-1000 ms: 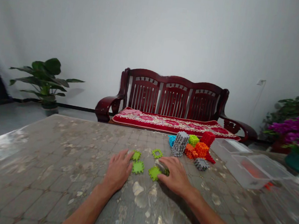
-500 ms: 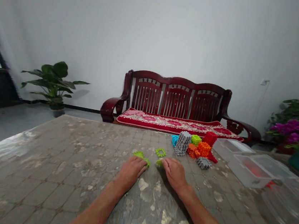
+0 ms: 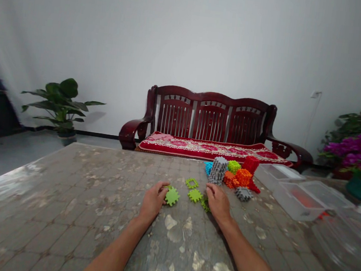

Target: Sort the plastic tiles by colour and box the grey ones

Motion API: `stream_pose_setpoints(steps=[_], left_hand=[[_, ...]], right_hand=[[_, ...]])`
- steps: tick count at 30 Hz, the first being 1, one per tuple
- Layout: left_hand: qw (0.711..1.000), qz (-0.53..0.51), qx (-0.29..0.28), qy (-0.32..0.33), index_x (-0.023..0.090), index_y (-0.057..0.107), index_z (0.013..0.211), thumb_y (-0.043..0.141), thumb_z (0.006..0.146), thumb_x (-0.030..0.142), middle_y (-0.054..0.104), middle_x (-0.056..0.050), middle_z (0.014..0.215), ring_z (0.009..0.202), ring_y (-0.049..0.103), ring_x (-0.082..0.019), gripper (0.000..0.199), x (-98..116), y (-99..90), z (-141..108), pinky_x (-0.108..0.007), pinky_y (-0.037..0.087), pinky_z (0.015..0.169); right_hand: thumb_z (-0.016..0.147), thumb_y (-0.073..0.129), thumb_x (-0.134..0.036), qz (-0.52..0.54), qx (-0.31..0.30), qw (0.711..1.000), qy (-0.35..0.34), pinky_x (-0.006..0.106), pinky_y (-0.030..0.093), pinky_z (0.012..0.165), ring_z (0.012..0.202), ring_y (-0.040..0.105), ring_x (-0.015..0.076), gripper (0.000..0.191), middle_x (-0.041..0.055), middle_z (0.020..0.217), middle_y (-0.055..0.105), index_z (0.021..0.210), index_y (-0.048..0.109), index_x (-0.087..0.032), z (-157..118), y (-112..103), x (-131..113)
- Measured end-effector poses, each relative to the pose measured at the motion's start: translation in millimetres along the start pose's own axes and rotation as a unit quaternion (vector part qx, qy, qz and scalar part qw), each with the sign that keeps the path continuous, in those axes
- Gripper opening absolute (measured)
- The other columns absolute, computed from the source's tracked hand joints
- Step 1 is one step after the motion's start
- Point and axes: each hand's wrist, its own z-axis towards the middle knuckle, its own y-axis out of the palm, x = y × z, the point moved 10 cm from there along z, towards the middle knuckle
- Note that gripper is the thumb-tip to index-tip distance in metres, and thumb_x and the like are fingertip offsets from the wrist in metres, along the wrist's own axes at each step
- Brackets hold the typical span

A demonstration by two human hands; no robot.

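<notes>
My left hand (image 3: 154, 200) rests on the table with its fingers curled at the edge of a flat green toothed piece (image 3: 172, 196); a bit of green shows behind it. My right hand (image 3: 218, 204) is closed over another green piece (image 3: 205, 204), partly hidden under its fingers. Between the hands lie a solid green piece (image 3: 195, 195) and, just beyond it, a green square frame (image 3: 192, 183) with an open middle. Whether the right fingers grip their piece is hard to see.
Behind my right hand stand a grey stack (image 3: 218, 170), orange pieces (image 3: 243, 177), a red stack (image 3: 250, 164) and a grey piece (image 3: 244, 193). Clear plastic boxes (image 3: 296, 203) sit at the right. A wooden bench (image 3: 208, 117) is beyond the table.
My hands have moved apart, the right one to the right. The solid green piece between them and the one beside my left hand now show more fully. The view has shifted slightly.
</notes>
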Motion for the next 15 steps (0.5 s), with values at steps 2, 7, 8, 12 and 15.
stream_pose_setpoints(steps=[2, 7, 8, 12, 15], left_hand=[[1.0, 0.009, -0.009, 0.02, 0.018, 0.071, 0.115, 0.047, 0.093, 0.024, 0.078, -0.003, 0.099, 0.067, 0.071, -0.013, 0.034, 3, 0.0, 0, -0.027, 0.058, 0.071], [0.99, 0.077, 0.082, 0.088, 0.02, 0.073, 0.111, 0.046, 0.09, 0.016, 0.076, -0.006, 0.115, 0.106, 0.07, -0.019, 0.035, 14, -30.8, 1, -0.036, 0.053, 0.099], [0.988, 0.09, 0.095, 0.087, 0.02, 0.073, 0.113, 0.046, 0.09, 0.015, 0.075, -0.007, 0.117, 0.11, 0.068, -0.019, 0.036, 13, -35.5, 2, -0.036, 0.052, 0.1], [0.974, 0.202, 0.057, 0.081, 0.017, 0.07, 0.121, 0.056, 0.089, 0.023, 0.07, -0.013, 0.129, 0.124, 0.062, -0.024, 0.036, 11, -28.6, 3, -0.038, 0.045, 0.108], [0.952, 0.292, 0.003, 0.088, 0.018, 0.068, 0.124, 0.064, 0.087, 0.03, 0.067, -0.014, 0.134, 0.128, 0.058, -0.027, 0.04, 13, -12.9, 0, -0.038, 0.039, 0.111]], right_hand=[[0.093, 0.05, -0.031, -0.008, -0.016, 1.0, -0.011, 0.033, 0.047, 0.095, 0.105, 0.066, 0.0223, 0.03, 0.0056, 0.112, 0.075, 0.112, 0.073, -0.024, -7, 0, -5], [0.078, 0.069, -0.029, -0.071, -0.062, 0.993, -0.068, 0.039, 0.044, 0.101, 0.113, 0.06, 0.028, 0.042, 0.0086, 0.121, 0.07, 0.12, 0.07, -0.023, -27, 0, -17], [0.077, 0.07, -0.028, -0.08, -0.069, 0.992, -0.075, 0.039, 0.044, 0.101, 0.113, 0.06, 0.0283, 0.043, 0.0089, 0.12, 0.07, 0.12, 0.07, -0.023, -29, 0, -17], [0.081, 0.066, -0.027, -0.102, -0.083, 0.986, -0.098, 0.039, 0.043, 0.102, 0.113, 0.06, 0.0284, 0.037, 0.0099, 0.12, 0.071, 0.118, 0.071, -0.022, -32, -1, -19], [0.087, 0.059, -0.027, -0.109, -0.081, 0.984, -0.115, 0.039, 0.042, 0.104, 0.116, 0.06, 0.0289, 0.037, 0.0117, 0.123, 0.072, 0.122, 0.069, -0.019, -31, 0, -22]])
